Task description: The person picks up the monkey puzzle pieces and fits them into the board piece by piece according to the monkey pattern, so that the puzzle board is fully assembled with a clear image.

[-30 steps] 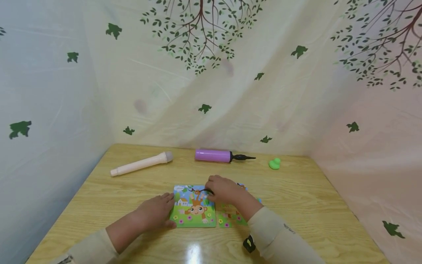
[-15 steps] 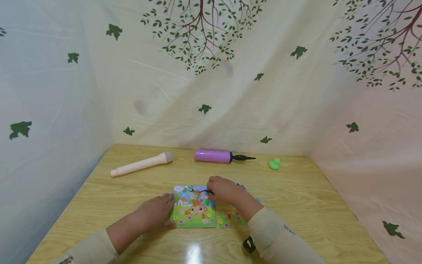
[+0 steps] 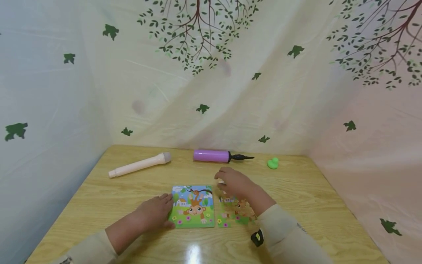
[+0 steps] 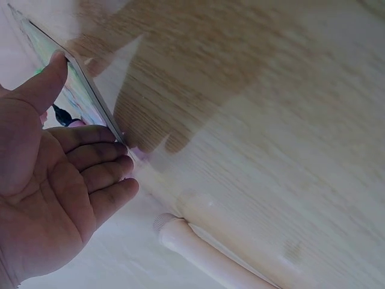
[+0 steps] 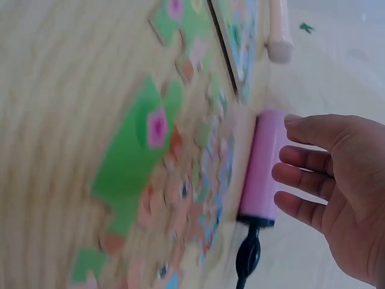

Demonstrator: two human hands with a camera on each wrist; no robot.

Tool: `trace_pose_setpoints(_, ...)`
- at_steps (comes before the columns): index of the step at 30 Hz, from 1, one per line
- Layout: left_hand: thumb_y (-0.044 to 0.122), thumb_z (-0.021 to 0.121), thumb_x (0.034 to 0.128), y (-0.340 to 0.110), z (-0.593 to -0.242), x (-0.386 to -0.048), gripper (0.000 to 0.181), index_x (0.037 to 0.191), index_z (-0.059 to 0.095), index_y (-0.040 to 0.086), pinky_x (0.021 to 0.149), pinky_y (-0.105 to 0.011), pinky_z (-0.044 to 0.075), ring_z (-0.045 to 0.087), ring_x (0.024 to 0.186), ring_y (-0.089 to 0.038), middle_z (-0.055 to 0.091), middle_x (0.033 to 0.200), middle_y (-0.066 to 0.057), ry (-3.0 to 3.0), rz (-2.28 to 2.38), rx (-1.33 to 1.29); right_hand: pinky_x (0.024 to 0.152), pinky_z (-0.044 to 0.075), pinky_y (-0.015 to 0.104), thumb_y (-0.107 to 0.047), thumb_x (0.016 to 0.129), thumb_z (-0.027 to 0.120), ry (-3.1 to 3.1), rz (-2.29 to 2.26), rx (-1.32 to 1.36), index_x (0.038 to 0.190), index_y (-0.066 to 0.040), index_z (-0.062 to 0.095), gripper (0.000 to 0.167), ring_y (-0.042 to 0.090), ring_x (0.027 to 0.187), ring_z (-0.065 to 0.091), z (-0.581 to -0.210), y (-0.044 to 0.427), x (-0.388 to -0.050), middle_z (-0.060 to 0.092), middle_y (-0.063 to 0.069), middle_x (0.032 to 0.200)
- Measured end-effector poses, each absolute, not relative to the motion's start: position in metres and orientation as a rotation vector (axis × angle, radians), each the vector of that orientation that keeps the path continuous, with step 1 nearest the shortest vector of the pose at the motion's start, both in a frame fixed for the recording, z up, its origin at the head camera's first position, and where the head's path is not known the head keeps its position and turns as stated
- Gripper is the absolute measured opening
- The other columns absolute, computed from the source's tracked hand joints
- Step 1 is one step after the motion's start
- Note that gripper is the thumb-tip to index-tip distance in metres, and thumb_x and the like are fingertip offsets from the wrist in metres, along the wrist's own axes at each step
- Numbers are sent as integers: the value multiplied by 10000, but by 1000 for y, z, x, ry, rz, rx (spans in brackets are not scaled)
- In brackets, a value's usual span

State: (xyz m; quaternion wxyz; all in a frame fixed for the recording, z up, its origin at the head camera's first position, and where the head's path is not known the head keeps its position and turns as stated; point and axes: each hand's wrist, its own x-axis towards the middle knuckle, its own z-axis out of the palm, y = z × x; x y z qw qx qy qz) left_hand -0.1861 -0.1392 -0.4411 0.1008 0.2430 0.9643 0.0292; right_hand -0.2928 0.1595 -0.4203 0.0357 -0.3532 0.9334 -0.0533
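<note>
Microphone, pale with a grey head, lies at the back left of a wood-grain counter; nearer, the person's left hand, fingers straight, touches the left edge of a flat monkey picture board. Behind the board lies a purple pump with a black nozzle. Just right of the board, loose puzzle pieces spread beneath the right hand, its thumb and loosely bent fingers apart, and a green toy duck sits farther back.

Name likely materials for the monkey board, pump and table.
Monkey board: perhaps wood or stiff card, printed; its edge looks thin and straight. Pump: probably smooth plastic, given its even purple sheen. Table: wood or laminate, glossy, showing grain and a bright reflection.
</note>
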Motion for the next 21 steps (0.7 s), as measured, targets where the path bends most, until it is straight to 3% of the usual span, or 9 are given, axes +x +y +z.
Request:
trace_pose_setpoints(10, 540, 701, 837, -140, -444, -186, 863, 1408, 461, -61, 1168, -492, 343, 398, 1401, -368, 432, 1498, -214, 2867, 69, 743, 1010, 495, 474, -214, 947, 663, 2909, -237, -842, 1276, -32, 617, 379, 325, 1220, 549, -415, 212, -304, 584, 127, 1298)
trace_pose_setpoints(18, 529, 710, 834, -139, -441, -185, 858, 1402, 465, -66, 1163, -497, 350, 404, 1396, -373, 437, 1492, -221, 2871, 75, 743, 938, 528, 452, -223, 921, 694, 2856, -187, -727, 1236, -31, 637, 374, 289, 1092, 599, -431, 230, -309, 616, 110, 1199)
trace_pose_setpoints(21, 530, 710, 833, -138, -441, -185, 860, 1403, 464, -65, 1164, -496, 348, 403, 1397, -370, 436, 1494, -218, 2871, 72, 738, 844, 538, 404, -196, 918, 684, 2842, -190, -739, 1148, -52, 671, 272, 213, 958, 593, -437, 232, -310, 621, 58, 1089)
